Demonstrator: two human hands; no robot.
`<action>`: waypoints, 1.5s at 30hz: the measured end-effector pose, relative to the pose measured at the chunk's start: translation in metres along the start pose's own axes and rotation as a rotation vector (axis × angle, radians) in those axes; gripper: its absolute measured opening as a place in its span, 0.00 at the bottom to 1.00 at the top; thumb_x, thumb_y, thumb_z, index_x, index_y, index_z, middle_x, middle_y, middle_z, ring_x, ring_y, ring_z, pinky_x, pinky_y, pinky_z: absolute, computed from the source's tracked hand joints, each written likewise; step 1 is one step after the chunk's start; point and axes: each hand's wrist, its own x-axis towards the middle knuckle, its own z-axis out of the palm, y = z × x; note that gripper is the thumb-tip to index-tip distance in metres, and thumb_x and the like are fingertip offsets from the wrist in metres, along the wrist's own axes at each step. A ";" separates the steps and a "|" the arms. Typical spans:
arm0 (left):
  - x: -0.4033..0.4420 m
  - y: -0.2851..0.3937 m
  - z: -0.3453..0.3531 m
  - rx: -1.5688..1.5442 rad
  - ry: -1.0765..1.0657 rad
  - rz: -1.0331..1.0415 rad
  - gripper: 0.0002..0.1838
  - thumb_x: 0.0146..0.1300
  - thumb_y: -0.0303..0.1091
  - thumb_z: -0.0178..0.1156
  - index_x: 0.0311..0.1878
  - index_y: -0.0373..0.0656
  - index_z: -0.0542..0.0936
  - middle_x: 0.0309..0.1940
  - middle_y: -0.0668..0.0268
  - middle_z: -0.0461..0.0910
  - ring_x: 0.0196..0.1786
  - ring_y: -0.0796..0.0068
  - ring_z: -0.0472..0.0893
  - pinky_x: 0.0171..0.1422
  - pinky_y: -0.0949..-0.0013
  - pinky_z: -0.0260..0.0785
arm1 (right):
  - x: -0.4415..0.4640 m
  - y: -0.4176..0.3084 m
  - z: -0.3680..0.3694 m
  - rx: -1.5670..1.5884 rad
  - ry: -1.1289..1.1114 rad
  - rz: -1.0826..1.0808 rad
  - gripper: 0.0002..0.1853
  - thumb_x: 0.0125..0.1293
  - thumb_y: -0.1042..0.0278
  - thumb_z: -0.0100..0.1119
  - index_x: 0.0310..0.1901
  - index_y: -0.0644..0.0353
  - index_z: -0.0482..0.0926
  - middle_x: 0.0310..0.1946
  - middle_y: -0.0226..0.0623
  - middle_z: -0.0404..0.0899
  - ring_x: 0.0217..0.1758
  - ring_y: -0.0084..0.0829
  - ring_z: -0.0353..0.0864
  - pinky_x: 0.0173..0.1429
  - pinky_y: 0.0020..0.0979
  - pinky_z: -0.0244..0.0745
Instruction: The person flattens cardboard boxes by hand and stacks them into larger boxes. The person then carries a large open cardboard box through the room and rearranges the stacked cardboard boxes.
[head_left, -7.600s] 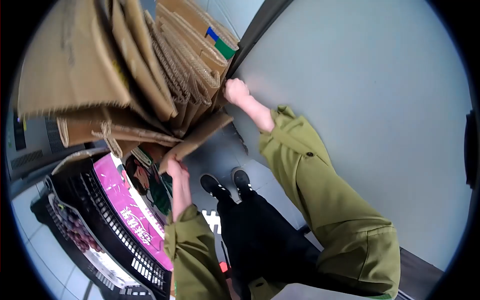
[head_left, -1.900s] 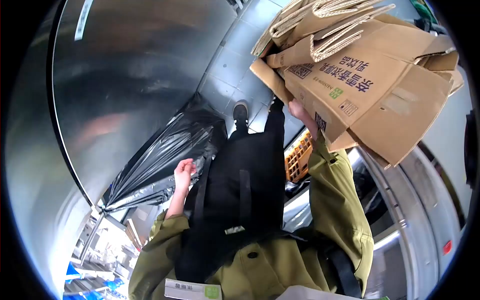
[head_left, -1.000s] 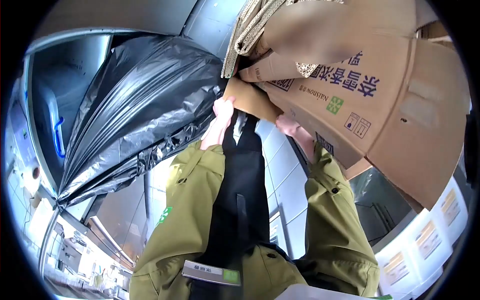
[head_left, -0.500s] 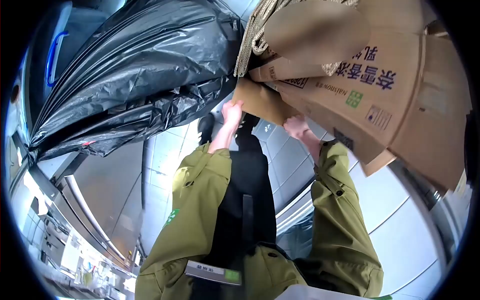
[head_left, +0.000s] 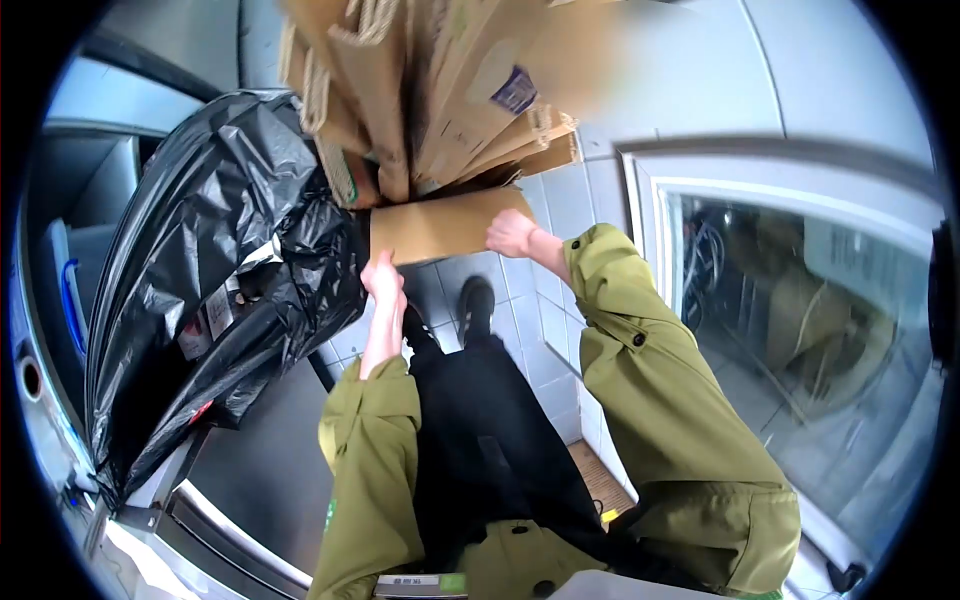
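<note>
My left hand (head_left: pixel 384 280) grips the near left corner of a brown cardboard box (head_left: pixel 435 229). On the right edge of that same box, my right hand (head_left: pixel 511 233) is closed. Folded cardboard sheets (head_left: pixel 468 95) stand upright in the box and fan out beyond my hands, with a blurred patch over their right part. To the left of my left hand is a large black plastic bag (head_left: pixel 230 150), partly open, with some litter showing inside.
A glass door or window in a white frame (head_left: pixel 650 200) is on the right. Grey floor tiles (head_left: pixel 550 395) lie around my shoes. A metal cabinet (head_left: pixel 265 470) is at the lower left, and a bin with a blue handle (head_left: pixel 73 305) at the far left.
The view has turned; the cardboard now stands straight ahead instead of at the right. My left hand, apart from the box in an earlier frame, holds it in the later ones. The glass pane has come into view.
</note>
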 end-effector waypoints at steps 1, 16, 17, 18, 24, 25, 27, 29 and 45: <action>-0.013 -0.015 -0.007 -0.035 0.004 -0.005 0.05 0.48 0.29 0.55 0.27 0.39 0.75 0.12 0.73 0.63 0.09 0.84 0.58 0.10 0.77 0.47 | -0.010 -0.013 0.012 0.000 -0.008 -0.010 0.08 0.48 0.68 0.48 0.17 0.51 0.77 0.18 0.31 0.77 0.26 0.33 0.77 0.27 0.33 0.71; -0.183 -0.237 -0.187 0.200 0.027 -0.233 0.06 0.51 0.36 0.54 0.26 0.48 0.69 0.18 0.74 0.63 0.15 0.81 0.59 0.17 0.77 0.50 | -0.152 -0.300 0.210 0.483 0.073 0.553 0.07 0.49 0.64 0.49 0.22 0.48 0.79 0.23 0.27 0.78 0.29 0.30 0.77 0.26 0.33 0.69; -0.195 -0.246 -0.197 0.216 0.024 -0.236 0.06 0.51 0.36 0.54 0.26 0.48 0.69 0.18 0.74 0.63 0.15 0.81 0.59 0.18 0.77 0.50 | -0.155 -0.319 0.215 0.486 0.064 0.566 0.07 0.49 0.64 0.49 0.22 0.47 0.79 0.23 0.26 0.78 0.29 0.29 0.77 0.26 0.33 0.69; -0.203 -0.253 -0.209 0.226 0.026 -0.232 0.05 0.51 0.36 0.53 0.26 0.48 0.69 0.19 0.74 0.63 0.16 0.81 0.59 0.18 0.77 0.50 | -0.157 -0.338 0.216 0.480 0.065 0.569 0.08 0.49 0.63 0.49 0.22 0.47 0.79 0.23 0.26 0.78 0.29 0.29 0.77 0.25 0.33 0.69; -0.236 -0.295 -0.283 0.355 0.001 -0.179 0.04 0.53 0.37 0.52 0.28 0.50 0.69 0.21 0.75 0.65 0.17 0.80 0.59 0.19 0.76 0.50 | -0.151 -0.431 0.247 0.484 0.068 0.595 0.08 0.49 0.61 0.49 0.23 0.46 0.79 0.23 0.23 0.78 0.29 0.28 0.77 0.23 0.33 0.67; -0.234 -0.304 -0.298 0.353 -0.042 -0.160 0.04 0.54 0.37 0.51 0.28 0.49 0.69 0.21 0.75 0.65 0.17 0.81 0.59 0.20 0.76 0.50 | -0.149 -0.445 0.256 0.478 0.068 0.590 0.08 0.49 0.61 0.49 0.23 0.46 0.79 0.23 0.22 0.78 0.29 0.27 0.77 0.23 0.33 0.67; -0.235 -0.328 -0.319 0.304 -0.061 -0.146 0.06 0.53 0.37 0.53 0.30 0.47 0.71 0.21 0.74 0.66 0.18 0.81 0.59 0.21 0.76 0.50 | -0.142 -0.475 0.276 0.465 0.063 0.559 0.08 0.50 0.60 0.49 0.23 0.45 0.79 0.24 0.21 0.78 0.29 0.27 0.77 0.22 0.33 0.67; -0.267 -0.319 -0.321 0.282 -0.034 -0.146 0.08 0.52 0.38 0.55 0.31 0.45 0.72 0.20 0.74 0.65 0.18 0.81 0.59 0.21 0.77 0.49 | -0.149 -0.496 0.277 0.447 0.038 0.516 0.08 0.50 0.60 0.49 0.25 0.45 0.80 0.24 0.21 0.78 0.30 0.26 0.77 0.22 0.33 0.66; -0.439 -0.502 -0.589 0.119 0.131 -0.207 0.04 0.54 0.32 0.51 0.26 0.45 0.69 0.18 0.72 0.64 0.15 0.81 0.60 0.16 0.75 0.51 | -0.271 -0.804 0.353 0.572 -0.109 0.288 0.10 0.52 0.60 0.49 0.26 0.49 0.80 0.26 0.27 0.78 0.33 0.28 0.77 0.26 0.33 0.68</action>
